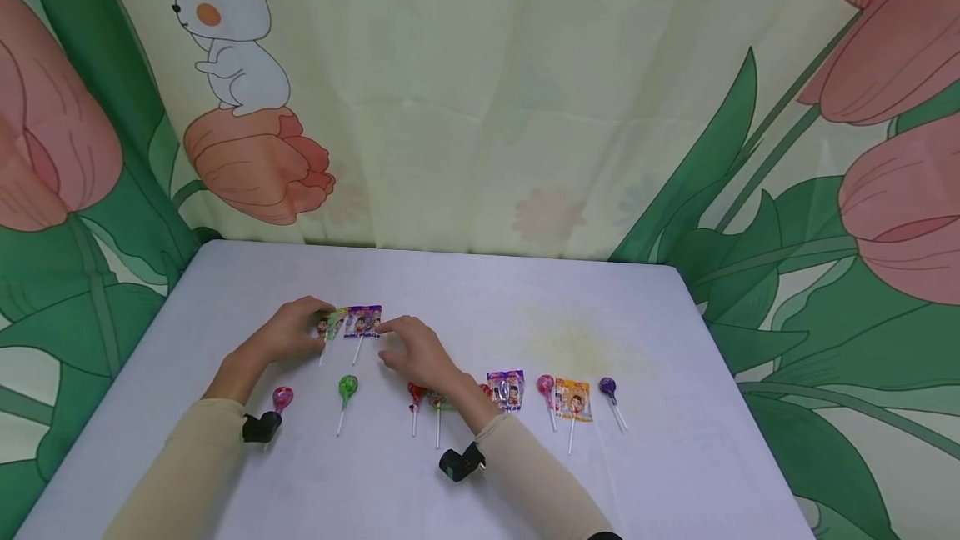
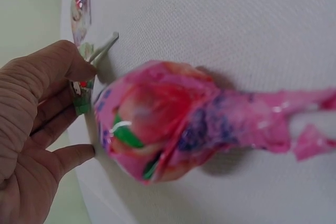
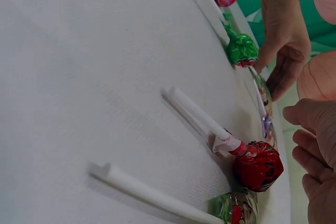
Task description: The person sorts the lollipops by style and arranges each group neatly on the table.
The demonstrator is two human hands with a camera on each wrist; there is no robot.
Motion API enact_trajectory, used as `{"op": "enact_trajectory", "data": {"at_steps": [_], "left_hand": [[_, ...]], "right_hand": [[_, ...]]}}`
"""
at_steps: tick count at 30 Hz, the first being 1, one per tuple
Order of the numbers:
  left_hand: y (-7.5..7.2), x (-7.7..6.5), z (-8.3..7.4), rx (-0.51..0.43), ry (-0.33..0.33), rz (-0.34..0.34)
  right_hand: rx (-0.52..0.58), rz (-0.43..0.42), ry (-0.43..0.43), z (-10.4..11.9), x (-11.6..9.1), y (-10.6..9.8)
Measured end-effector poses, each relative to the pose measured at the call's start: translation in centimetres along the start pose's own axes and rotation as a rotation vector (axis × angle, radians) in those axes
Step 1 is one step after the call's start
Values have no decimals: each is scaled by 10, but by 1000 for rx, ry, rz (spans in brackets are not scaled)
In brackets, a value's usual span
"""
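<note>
My left hand [image 1: 288, 332] touches the left edge of a flat lollipop in a green wrapper [image 1: 334, 323]; in the left wrist view its thumb stands apart from the wrapper. Against that lollipop's right side lies a flat lollipop in a purple wrapper [image 1: 363, 321], stick toward me. My right hand [image 1: 422, 354] is at its right edge, fingers loosely bent and nothing gripped. Nearer me lie a pink ball lollipop [image 2: 157, 121] by the left wrist and a green ball lollipop [image 3: 242, 49]. A red ball lollipop [image 3: 258, 166] lies below the right hand.
A green flat lollipop [image 3: 236, 209] lies partly under the right forearm. Farther right are a purple flat lollipop [image 1: 506, 390], a pink ball lollipop [image 1: 545, 385], an orange flat lollipop [image 1: 573, 399] and a dark purple ball lollipop [image 1: 608, 387]. A printed curtain [image 1: 465, 107] hangs behind the white table [image 1: 675, 473].
</note>
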State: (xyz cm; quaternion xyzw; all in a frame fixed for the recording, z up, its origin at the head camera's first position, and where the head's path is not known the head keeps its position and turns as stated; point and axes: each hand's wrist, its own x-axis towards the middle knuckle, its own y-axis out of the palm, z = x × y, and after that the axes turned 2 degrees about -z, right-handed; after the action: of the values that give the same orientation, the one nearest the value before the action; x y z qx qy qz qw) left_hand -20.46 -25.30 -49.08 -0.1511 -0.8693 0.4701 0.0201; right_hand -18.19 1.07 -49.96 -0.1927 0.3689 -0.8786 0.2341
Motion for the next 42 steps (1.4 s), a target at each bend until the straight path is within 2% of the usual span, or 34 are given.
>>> {"op": "enact_trajectory", "data": {"at_steps": [14,29,36,42], "left_hand": [[4,1,2,10,-8,4],[1,-2,1,15,5,-4],[0,-1,0,13,1,-3],[0,0,1,17,7,-5]], "right_hand": [[63,-18,-39,13,-34,-11],[100,-66,-94,9,-76,-20],[58,-72,-110,4,-92,-22],[12,-56,-157,-4,-102,-26]]}}
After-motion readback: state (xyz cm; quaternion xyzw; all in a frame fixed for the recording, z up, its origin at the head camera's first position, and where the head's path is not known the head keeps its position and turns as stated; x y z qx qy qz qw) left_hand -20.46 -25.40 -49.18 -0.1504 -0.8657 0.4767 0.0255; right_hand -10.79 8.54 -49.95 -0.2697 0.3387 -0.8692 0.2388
